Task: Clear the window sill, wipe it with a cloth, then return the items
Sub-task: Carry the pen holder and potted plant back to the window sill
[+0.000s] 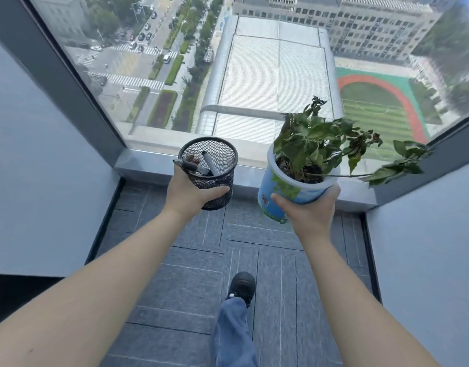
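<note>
Soil makes the potted plant (304, 165) the heavier and touchier of the two loads. The right hand (307, 207) has its grip wrapped around the lower wall of the blue-and-white pot, thumb across the front near the barcode, and the pot leans a little toward the sill (153, 165). It probably weighs enough to want that low, full-palm hold; the glossy printed wall looks slippery, and the thin stems and drooping leaves (one long shoot trails out to the right) are soft and would bend or snap if grabbed, so the pot itself is the only sound place to take it.

The left hand (188, 192) grips the black mesh pen cup (210, 173) around its side, thumb on the front. Wire mesh is stiff, light and rough enough not to slip, though the pens (209, 162) inside sit loose and could tumble out if it tips.

Both items hang in the air just in front of the metal sill, above the grey carpet tiles (188, 287). The visible stretch of sill carries nothing, and no cloth shows.
</note>
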{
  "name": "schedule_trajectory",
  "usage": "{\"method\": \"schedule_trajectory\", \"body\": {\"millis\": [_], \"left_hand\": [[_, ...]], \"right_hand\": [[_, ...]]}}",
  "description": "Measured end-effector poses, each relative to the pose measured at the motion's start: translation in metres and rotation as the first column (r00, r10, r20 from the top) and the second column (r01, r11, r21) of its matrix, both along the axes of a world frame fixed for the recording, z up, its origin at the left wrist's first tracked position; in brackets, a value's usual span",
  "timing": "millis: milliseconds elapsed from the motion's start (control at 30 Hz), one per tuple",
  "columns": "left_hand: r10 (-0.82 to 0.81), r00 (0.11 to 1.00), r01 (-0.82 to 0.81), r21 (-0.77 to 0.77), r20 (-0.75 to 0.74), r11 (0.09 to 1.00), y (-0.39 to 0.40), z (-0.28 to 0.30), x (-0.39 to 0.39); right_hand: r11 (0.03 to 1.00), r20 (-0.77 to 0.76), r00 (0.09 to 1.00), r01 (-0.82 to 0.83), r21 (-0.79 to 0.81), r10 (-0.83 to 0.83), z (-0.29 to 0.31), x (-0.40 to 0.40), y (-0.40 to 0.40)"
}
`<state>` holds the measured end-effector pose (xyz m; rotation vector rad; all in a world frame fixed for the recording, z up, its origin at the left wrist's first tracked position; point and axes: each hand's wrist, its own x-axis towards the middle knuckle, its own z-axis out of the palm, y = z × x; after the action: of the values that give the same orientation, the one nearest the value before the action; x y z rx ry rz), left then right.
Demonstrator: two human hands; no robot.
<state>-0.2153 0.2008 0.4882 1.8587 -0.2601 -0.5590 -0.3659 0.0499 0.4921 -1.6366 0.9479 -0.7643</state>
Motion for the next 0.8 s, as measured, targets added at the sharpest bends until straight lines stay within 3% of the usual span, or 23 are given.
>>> {"method": "schedule_trajectory", "body": {"millis": [267,800], "left_hand": [[0.090,0.993,-0.088,0.027,-0.073,0.996,-0.105,-0.115,0.081],[0.049,0.997,-0.052,0.058,0.055,0.997,-0.215,-0.457,0.200]], "right_hand": [[0.998,-0.026,1.000,-0.007,0.062,0.009,-0.122,0.094,-0.103],[1.000,-0.024,1.000,-0.015,-0.024,0.014,-0.462,0.214,-0.213]]}}
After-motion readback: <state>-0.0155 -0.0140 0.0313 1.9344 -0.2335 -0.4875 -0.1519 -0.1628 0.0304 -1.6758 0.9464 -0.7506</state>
